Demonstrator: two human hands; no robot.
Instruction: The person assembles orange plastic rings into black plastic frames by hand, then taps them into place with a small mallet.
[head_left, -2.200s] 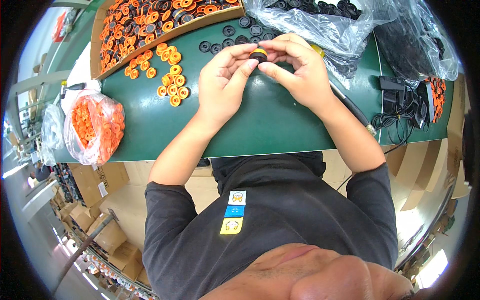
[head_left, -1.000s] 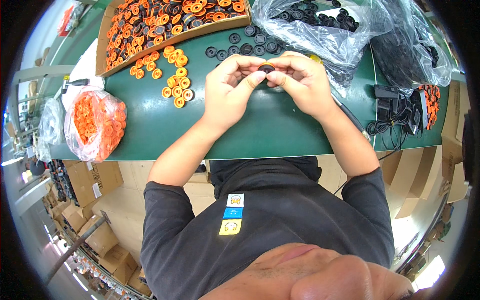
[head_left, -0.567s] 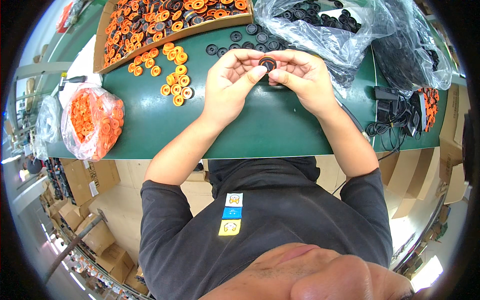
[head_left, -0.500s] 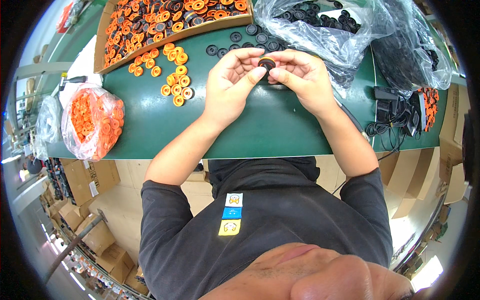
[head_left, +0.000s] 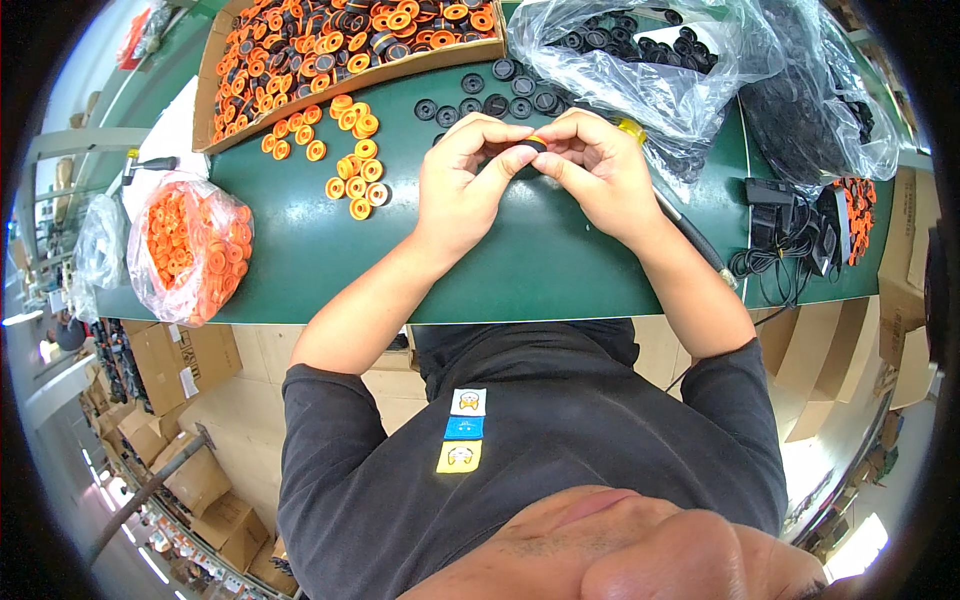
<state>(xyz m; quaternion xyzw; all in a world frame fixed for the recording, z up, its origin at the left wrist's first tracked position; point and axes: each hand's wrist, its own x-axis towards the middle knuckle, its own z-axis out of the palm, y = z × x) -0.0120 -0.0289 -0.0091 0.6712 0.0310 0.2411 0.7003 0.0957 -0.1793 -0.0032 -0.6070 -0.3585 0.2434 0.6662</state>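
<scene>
— Where's the small black ring [head_left: 536, 144]?
— Mid-counter [head_left: 300, 270], pinched between left hand [head_left: 462, 185] and right hand [head_left: 600, 170].
— Packages?
— Clear bag of orange rings [head_left: 190, 245] near left; cardboard tray [head_left: 350, 40] far left; clear bag of black rings [head_left: 640, 50] far right.

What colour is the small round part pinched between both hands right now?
Black with an orange edge: the small round part, seen in the head view.

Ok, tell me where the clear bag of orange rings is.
In the head view, the clear bag of orange rings lies at the green table's left end, near its front edge, left of the loose orange rings.
</scene>
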